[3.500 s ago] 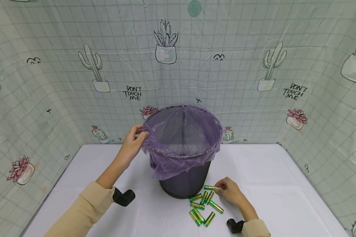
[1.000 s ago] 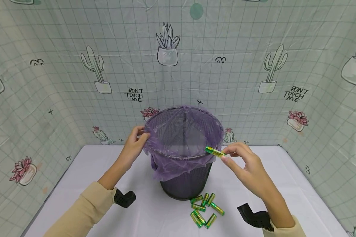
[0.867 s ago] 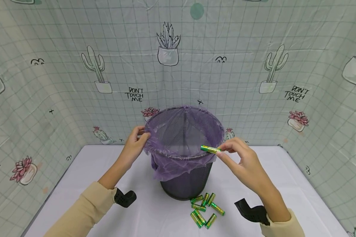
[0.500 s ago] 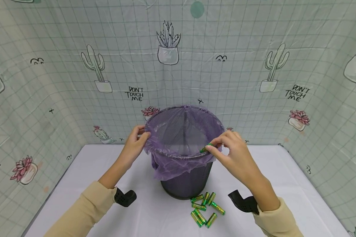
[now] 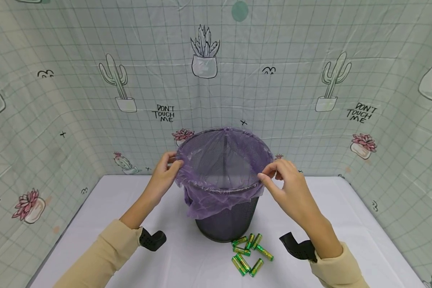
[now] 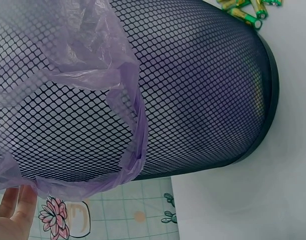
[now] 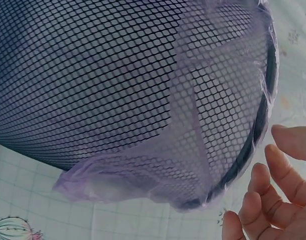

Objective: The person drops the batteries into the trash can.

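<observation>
A black mesh trash can [image 5: 223,226], lined with a thin purple trash bag [image 5: 216,204] folded over its rim, stands upright on the table. My left hand [image 5: 163,170] grips the can's left rim through the bag, thumb on the near side; its fingers also show under the bag edge in the left wrist view. At the right rim my right hand [image 5: 289,190] hovers with loosely bent fingers and nothing between them. The right wrist view shows its thumb and fingers apart beside the rim. Several green-and-yellow batteries [image 5: 265,253] lie in front of the can.
White cloth covers the table [image 5: 137,272]. A grid-patterned curtain [image 5: 255,100] with cactus drawings encloses the back and both sides. Through the mesh in the left wrist view, a faint yellow-green patch shows near the can's base.
My right hand picked up a battery from the table, carried it up over the can's right rim and let go of it inside. My left hand has kept its grip.
</observation>
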The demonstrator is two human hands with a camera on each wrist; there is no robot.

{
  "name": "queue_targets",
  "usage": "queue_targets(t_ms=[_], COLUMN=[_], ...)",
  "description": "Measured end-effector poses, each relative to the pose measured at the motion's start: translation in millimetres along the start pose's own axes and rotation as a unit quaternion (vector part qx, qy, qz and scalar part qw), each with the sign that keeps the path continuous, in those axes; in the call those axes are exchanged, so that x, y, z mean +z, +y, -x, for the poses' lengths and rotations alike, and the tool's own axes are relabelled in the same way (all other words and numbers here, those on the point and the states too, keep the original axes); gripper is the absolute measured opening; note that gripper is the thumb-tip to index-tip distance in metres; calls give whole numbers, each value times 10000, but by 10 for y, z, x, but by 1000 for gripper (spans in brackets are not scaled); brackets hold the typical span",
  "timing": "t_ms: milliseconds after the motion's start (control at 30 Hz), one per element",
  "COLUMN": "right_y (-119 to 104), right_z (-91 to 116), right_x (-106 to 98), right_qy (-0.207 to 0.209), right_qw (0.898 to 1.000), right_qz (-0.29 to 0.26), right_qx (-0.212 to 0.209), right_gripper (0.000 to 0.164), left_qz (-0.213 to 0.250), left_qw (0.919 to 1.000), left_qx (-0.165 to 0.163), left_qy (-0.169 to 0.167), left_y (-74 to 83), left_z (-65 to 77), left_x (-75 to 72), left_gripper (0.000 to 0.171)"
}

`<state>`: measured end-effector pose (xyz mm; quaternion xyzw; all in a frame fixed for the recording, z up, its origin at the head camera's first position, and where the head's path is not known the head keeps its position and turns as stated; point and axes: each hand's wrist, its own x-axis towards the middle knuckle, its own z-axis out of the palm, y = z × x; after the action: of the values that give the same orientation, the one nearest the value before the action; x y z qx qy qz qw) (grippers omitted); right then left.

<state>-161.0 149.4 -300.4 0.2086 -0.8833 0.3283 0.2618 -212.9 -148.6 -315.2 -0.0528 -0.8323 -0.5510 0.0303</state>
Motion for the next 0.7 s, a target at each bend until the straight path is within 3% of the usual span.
queue_targets(t_ms=[233,700], right_y=[130,524], right_z=[240,789], right_x=[3,213], right_qy=[-2,-489], right_qw=[9986,9902], right_qz=[-52,65], right_qx=[519,1309], right_gripper=[7,7], left_qz=[62,97], left_qw=[10000,9999], left_qx=[-14,-45], left_qy=[-11,-30], left_y=[6,33], left_z=[-1,-14], left_x=[-6,-11], left_gripper=[49,49])
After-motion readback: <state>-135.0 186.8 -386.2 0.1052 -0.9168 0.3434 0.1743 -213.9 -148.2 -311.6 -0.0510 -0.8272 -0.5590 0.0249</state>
